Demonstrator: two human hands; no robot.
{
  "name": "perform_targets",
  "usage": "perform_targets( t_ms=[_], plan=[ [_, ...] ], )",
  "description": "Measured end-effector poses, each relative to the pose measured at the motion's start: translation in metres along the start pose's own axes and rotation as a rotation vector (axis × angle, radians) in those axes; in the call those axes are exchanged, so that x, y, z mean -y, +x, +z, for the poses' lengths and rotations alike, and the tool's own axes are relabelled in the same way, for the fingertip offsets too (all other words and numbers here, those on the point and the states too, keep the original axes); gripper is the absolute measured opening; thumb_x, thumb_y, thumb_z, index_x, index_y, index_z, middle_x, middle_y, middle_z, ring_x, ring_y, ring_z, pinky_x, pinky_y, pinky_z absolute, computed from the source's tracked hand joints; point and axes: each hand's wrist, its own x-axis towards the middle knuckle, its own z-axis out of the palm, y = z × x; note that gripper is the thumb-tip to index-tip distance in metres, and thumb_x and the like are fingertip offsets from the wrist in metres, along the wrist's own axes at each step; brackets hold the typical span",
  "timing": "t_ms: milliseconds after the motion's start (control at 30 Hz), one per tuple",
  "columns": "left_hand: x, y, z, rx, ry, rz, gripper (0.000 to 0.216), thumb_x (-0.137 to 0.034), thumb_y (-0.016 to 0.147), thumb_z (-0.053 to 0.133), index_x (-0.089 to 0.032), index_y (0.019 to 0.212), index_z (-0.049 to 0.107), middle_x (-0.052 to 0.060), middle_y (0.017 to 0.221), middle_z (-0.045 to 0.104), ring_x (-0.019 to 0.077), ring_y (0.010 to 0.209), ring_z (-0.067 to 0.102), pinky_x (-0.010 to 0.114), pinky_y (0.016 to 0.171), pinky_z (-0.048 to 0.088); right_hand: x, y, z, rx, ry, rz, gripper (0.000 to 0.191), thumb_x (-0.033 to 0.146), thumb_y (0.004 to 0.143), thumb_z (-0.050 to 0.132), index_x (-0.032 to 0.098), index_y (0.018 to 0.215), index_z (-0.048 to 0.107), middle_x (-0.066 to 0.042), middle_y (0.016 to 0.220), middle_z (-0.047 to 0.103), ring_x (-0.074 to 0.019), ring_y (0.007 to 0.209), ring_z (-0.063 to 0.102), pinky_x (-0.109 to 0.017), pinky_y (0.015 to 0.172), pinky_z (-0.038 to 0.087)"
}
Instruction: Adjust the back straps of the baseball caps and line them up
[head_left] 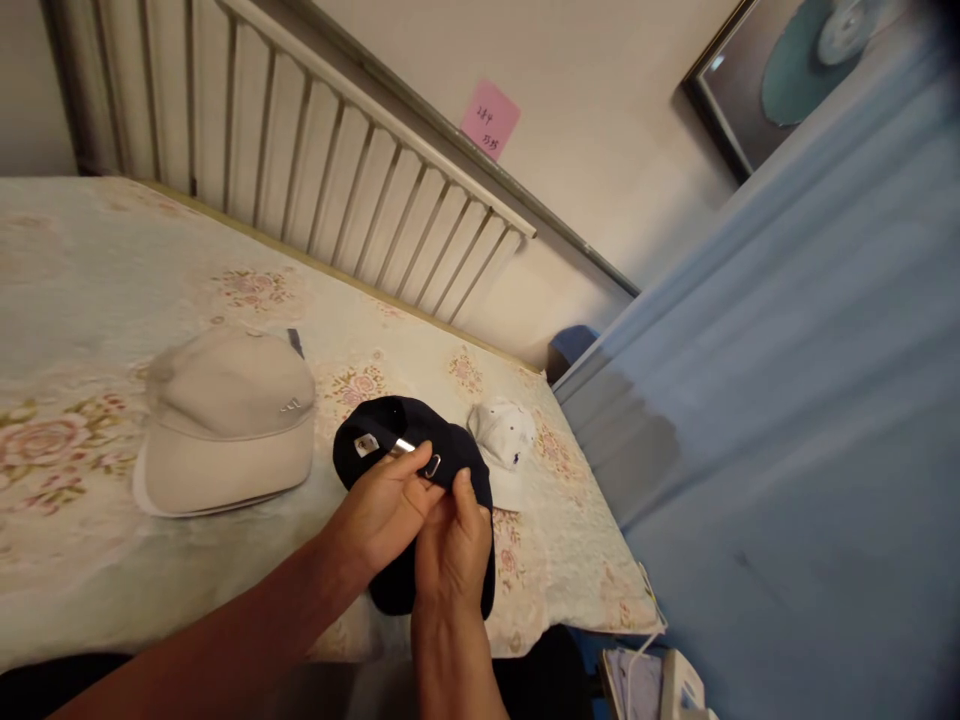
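Note:
Near the front edge of the flowered cover, a black baseball cap [394, 590] is held up with its back strap and metal buckle facing me. My left hand [394, 500] pinches the strap beside the buckle, its thumb on top. Close against it, my right hand [454, 540] grips the cap's back edge to the right of the buckle. A small white label shows inside the cap. To the left lies a beige cap [229, 390] with a small logo. Partly behind the black cap sits a white cap [506, 435] with a small dark emblem.
The caps lie on a flowered table cover [255, 290]. A white radiator [315, 150] runs along the wall behind. A blue curtain [765, 450] hangs at right. Below the right corner are a white device [682, 685] and a cord. A pink note [490, 120] is on the wall.

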Motion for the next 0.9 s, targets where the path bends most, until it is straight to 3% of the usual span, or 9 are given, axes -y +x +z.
perform_targets(
  t_ms=[100, 233, 433, 567, 767, 900],
  plan=[
    [0.001, 0.000, 0.000, -0.017, -0.001, 0.015, 0.018, -0.005, 0.086, 0.051, -0.013, 0.087, 0.067, 0.007, 0.083, 0.073, 0.0179, 0.084, 0.070, 0.035, 0.090, 0.052, -0.001, 0.002, -0.001, -0.034, -0.003, 0.014, 0.028, 0.032, 0.085, 0.059, 0.010, 0.097, 0.070, -0.010, 0.090, 0.074, -0.0203, 0.095, 0.068, -0.043, 0.104, 0.041],
    [-0.002, 0.002, 0.002, 0.017, 0.021, 0.050, 0.021, -0.007, 0.087, 0.050, -0.012, 0.100, 0.066, 0.009, 0.091, 0.074, 0.0209, 0.090, 0.069, 0.036, 0.089, 0.053, 0.006, 0.008, -0.003, 0.016, 0.076, -0.003, 0.034, 0.035, 0.086, 0.055, 0.013, 0.108, 0.066, -0.010, 0.108, 0.071, -0.0209, 0.105, 0.064, -0.045, 0.107, 0.038],
    [-0.007, 0.005, 0.002, 0.030, 0.024, 0.157, 0.035, -0.002, 0.088, 0.046, -0.014, 0.117, 0.061, 0.007, 0.095, 0.074, 0.0176, 0.089, 0.070, 0.034, 0.089, 0.054, 0.022, 0.016, -0.012, -0.001, 0.105, -0.059, 0.036, 0.037, 0.087, 0.055, 0.022, 0.118, 0.061, -0.007, 0.124, 0.064, -0.0192, 0.116, 0.058, -0.045, 0.109, 0.035],
    [-0.001, 0.005, 0.000, 0.043, 0.022, 0.135, 0.033, -0.003, 0.088, 0.046, -0.014, 0.115, 0.062, 0.008, 0.098, 0.073, 0.0186, 0.092, 0.069, 0.035, 0.090, 0.053, 0.025, 0.014, -0.012, -0.015, 0.128, -0.078, 0.034, 0.037, 0.087, 0.055, 0.022, 0.116, 0.063, -0.007, 0.122, 0.065, -0.0198, 0.114, 0.060, -0.046, 0.108, 0.036],
    [0.008, 0.004, -0.003, 0.068, 0.029, -0.004, 0.024, -0.009, 0.087, 0.051, -0.012, 0.106, 0.066, 0.011, 0.097, 0.073, 0.0232, 0.095, 0.068, 0.041, 0.093, 0.051, 0.013, 0.008, -0.008, -0.056, 0.041, -0.042, 0.030, 0.034, 0.084, 0.058, 0.013, 0.103, 0.067, -0.009, 0.106, 0.072, -0.0214, 0.106, 0.064, -0.045, 0.109, 0.036],
    [0.009, 0.004, -0.005, 0.042, 0.041, -0.003, 0.018, -0.009, 0.085, 0.054, -0.012, 0.097, 0.067, 0.011, 0.093, 0.074, 0.0235, 0.092, 0.069, 0.041, 0.091, 0.052, 0.008, 0.008, -0.008, -0.070, 0.022, -0.009, 0.034, 0.035, 0.084, 0.057, 0.011, 0.106, 0.066, -0.011, 0.106, 0.071, -0.0214, 0.106, 0.064, -0.044, 0.108, 0.038]
  ],
)
